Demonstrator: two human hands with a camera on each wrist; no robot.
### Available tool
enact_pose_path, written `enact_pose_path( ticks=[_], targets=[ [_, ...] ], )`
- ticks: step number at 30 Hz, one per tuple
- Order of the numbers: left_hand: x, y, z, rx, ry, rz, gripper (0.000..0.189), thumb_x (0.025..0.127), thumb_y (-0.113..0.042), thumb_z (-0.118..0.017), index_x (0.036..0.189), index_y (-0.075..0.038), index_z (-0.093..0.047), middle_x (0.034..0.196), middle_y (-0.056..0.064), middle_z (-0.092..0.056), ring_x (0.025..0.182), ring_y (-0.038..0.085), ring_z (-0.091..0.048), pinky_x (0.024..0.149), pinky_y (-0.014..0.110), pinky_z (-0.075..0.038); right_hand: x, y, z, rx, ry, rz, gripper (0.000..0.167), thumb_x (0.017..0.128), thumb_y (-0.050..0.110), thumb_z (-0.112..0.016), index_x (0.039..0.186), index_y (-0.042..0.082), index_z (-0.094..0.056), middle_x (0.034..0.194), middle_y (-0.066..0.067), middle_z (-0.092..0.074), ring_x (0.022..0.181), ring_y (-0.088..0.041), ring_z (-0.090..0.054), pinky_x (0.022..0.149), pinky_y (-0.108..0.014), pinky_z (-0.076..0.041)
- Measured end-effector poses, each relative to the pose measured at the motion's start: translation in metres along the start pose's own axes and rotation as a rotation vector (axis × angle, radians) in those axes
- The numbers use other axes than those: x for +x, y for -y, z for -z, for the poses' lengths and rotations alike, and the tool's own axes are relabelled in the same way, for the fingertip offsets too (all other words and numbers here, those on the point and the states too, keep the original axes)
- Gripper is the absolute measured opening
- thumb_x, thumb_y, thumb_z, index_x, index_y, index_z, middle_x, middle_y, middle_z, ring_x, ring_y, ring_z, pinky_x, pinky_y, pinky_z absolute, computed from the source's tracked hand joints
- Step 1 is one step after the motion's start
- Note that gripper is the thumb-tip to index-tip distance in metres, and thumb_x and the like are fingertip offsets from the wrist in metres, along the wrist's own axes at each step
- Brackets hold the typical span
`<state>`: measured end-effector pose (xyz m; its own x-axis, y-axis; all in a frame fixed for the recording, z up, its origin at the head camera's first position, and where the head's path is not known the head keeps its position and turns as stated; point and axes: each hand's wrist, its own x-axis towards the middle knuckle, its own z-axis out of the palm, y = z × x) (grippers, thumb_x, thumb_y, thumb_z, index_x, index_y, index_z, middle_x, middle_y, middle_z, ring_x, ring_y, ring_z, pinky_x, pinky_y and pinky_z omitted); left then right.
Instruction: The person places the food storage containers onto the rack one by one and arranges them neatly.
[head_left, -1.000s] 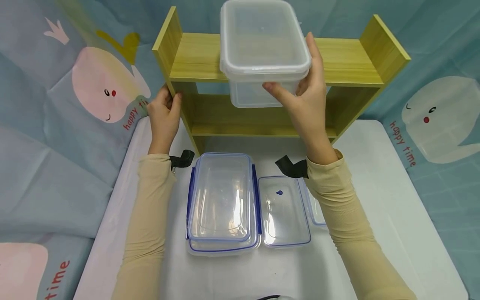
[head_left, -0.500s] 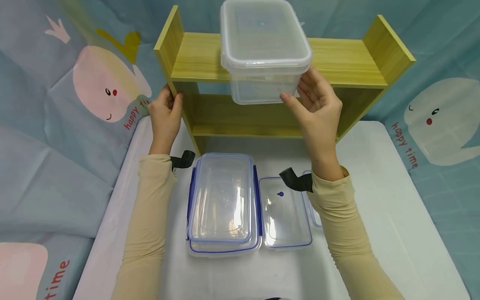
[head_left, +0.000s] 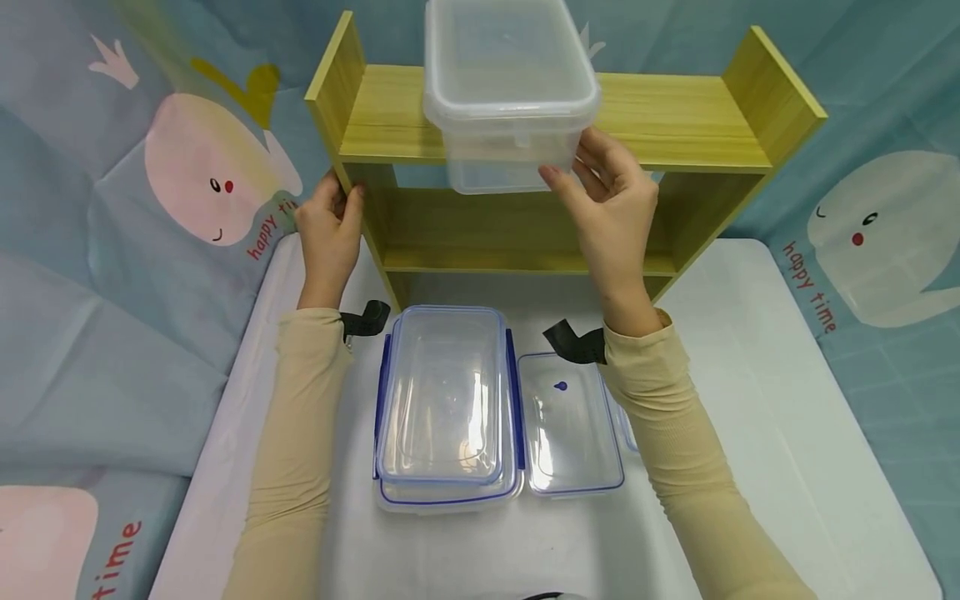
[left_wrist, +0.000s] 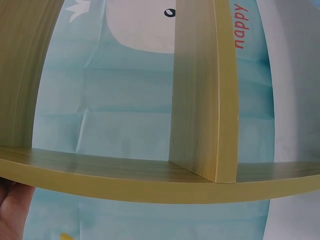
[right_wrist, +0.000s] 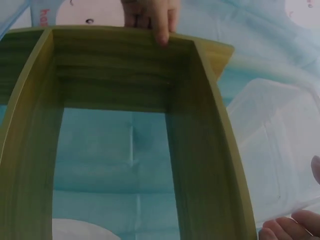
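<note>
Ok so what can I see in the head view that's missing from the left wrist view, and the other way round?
Only the head view shows the right hand holding the lidded container, and both sleeves; the blue-trimmed boxes are recognisable only there. Only the left wrist view shows, through the open wooden shelf, a pale printed shape with a dark eye behind it. Both show the shelf, the left hand on its side, and blue curtain.

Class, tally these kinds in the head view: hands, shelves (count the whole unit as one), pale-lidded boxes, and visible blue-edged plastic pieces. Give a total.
Hands: 2 (left hand, right hand)
Shelf: 1
Pale-lidded box: 1
Blue-edged pieces: 4 (upper stacked piece, lower stacked piece, piece beside them, partly hidden piece)
Total: 8
</note>
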<state>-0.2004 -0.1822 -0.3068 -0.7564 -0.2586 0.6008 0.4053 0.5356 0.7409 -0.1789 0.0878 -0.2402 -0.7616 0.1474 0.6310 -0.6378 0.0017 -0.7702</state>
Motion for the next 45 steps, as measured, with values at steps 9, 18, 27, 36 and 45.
enact_pose_path(
  ticks=[9, 18, 27, 36, 45],
  targets=[
    [-0.001, 0.0, -0.001, -0.018, -0.006, 0.002, 0.022, 0.093, -0.006, -0.058, 0.105, 0.012, -0.063, 0.095, 0.021, -0.069, 0.066, -0.009, -0.052, 0.059, 0.011, -0.04, 0.009, 0.0, -0.013, 0.057, 0.0, -0.134, 0.043, 0.072, -0.009, -0.075, 0.112, -0.011, -0.062, 0.11, -0.02, -0.064, 0.102, -0.022, -0.062, 0.093, -0.03, -0.047],
    [0.001, 0.001, 0.0, -0.012, -0.011, 0.012, 0.022, 0.094, -0.007, -0.057, 0.103, 0.012, -0.062, 0.091, 0.021, -0.068, 0.062, -0.007, -0.048, 0.057, 0.013, -0.038, 0.017, -0.001, -0.024, -0.026, 0.033, -0.139, 0.044, 0.073, -0.002, -0.079, 0.113, -0.009, -0.063, 0.112, -0.017, -0.064, 0.104, -0.017, -0.062, 0.094, -0.026, -0.046],
    [0.001, 0.0, 0.0, 0.021, -0.018, 0.015, 0.022, 0.094, -0.01, -0.056, 0.101, 0.01, -0.063, 0.083, 0.021, -0.067, 0.058, -0.005, -0.045, 0.055, 0.015, -0.034, 0.022, -0.002, -0.035, -0.085, 0.058, -0.093, 0.044, 0.074, 0.002, -0.079, 0.113, -0.009, -0.062, 0.113, -0.018, -0.064, 0.106, -0.017, -0.061, 0.094, -0.023, -0.045],
    [0.001, -0.001, -0.002, 0.026, -0.016, 0.018, 0.022, 0.094, -0.009, -0.056, 0.1, 0.011, -0.063, 0.09, 0.021, -0.069, 0.061, -0.009, -0.047, 0.057, 0.013, -0.036, 0.029, -0.001, -0.049, -0.14, 0.097, -0.165, 0.046, 0.073, 0.003, -0.08, 0.114, -0.008, -0.063, 0.115, -0.017, -0.063, 0.107, -0.015, -0.061, 0.093, -0.019, -0.044],
    [-0.001, -0.003, -0.002, 0.025, -0.022, 0.003, 0.022, 0.095, -0.01, -0.056, 0.099, 0.01, -0.063, 0.085, 0.02, -0.068, 0.06, -0.009, -0.047, 0.056, 0.013, -0.035, 0.029, -0.001, -0.056, -0.187, 0.102, -0.164, 0.046, 0.073, 0.006, -0.081, 0.113, -0.006, -0.064, 0.115, -0.015, -0.064, 0.106, -0.014, -0.061, 0.093, -0.018, -0.044]
  ],
)
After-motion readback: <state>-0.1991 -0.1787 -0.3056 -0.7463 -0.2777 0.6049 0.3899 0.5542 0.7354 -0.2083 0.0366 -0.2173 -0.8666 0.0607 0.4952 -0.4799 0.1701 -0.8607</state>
